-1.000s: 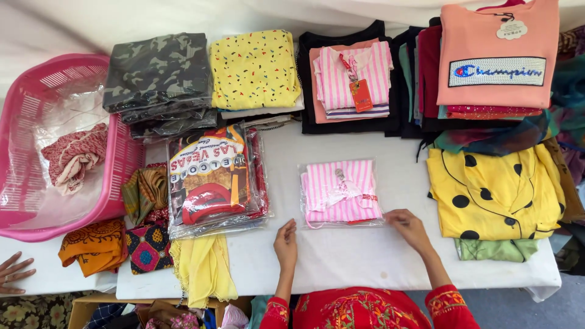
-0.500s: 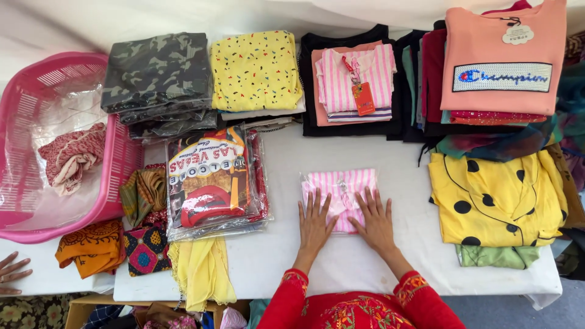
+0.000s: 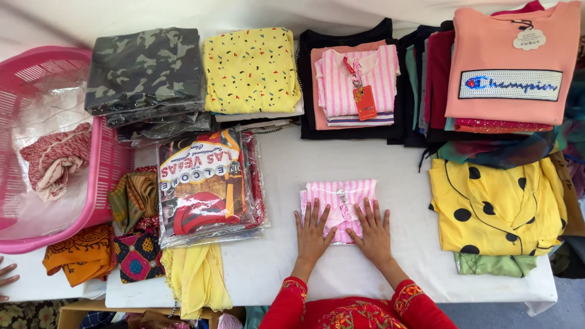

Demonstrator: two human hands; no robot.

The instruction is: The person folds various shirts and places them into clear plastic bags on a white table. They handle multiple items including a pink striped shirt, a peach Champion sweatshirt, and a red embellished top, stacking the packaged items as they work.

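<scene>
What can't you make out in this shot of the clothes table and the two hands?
Head view only:
- Lower half of the pink striped garment in a clear bag: covered by the left hand and right hand.
- Pink plastic laundry basket: cut off by the left edge.
- Garments beneath the peach sweatshirt: hidden under it.
- Hand at the lower left: cropped by the frame.

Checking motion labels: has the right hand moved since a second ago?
Yes. The right hand moved left, away from the yellow polka-dot garment, onto the bagged pink striped shirt.

A small pink-and-white striped garment in a clear bag lies flat, its near edge under both flat hands.
</scene>
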